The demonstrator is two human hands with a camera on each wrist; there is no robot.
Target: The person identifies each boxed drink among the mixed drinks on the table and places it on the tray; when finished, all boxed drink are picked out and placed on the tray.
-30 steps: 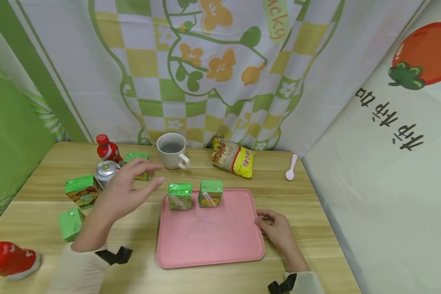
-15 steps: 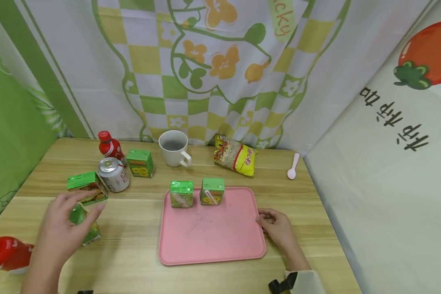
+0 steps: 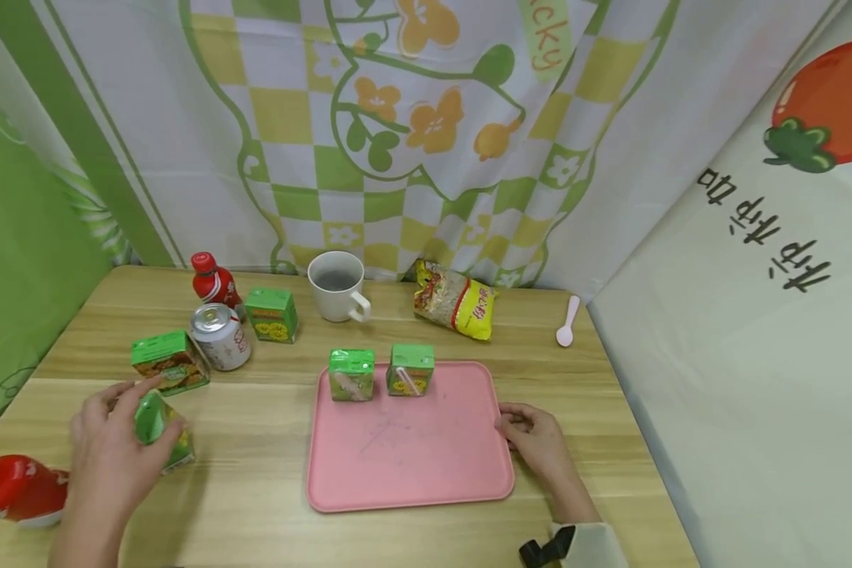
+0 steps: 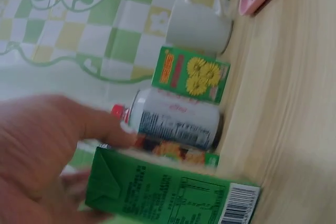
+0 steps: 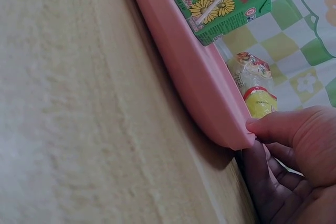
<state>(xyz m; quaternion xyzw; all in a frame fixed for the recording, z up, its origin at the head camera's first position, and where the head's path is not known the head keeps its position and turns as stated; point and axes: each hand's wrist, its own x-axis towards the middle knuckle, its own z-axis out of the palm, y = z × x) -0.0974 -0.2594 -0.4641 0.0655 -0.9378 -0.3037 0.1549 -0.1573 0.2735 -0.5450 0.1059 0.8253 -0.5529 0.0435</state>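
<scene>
My left hand (image 3: 113, 454) reaches over a green drink carton (image 3: 177, 450) on the left of the table. Its thumb and fingers are spread about the carton's upper part in the left wrist view; whether they touch it I cannot tell. With thumb and fingers, my right hand (image 3: 536, 442) pinches the right rim of a pink tray (image 3: 412, 465). In the right wrist view the thumb (image 5: 273, 127) lies over that rim, fingers below. On the tray's back left stand two green drink cartons, one (image 3: 351, 376) beside the other (image 3: 409, 371).
Behind the left hand are another carton (image 3: 170, 363), a can (image 3: 220, 337), a red bottle (image 3: 214, 282) and a green carton (image 3: 271, 315). A second red bottle (image 3: 17, 487) lies at far left. Along the back are a mug (image 3: 336, 286), a snack bag (image 3: 454, 301) and a spoon (image 3: 568, 322).
My left hand has swung left and down from beside the tray to the carton at the left. My right hand stays on the tray rim. The cartons stay in place.
</scene>
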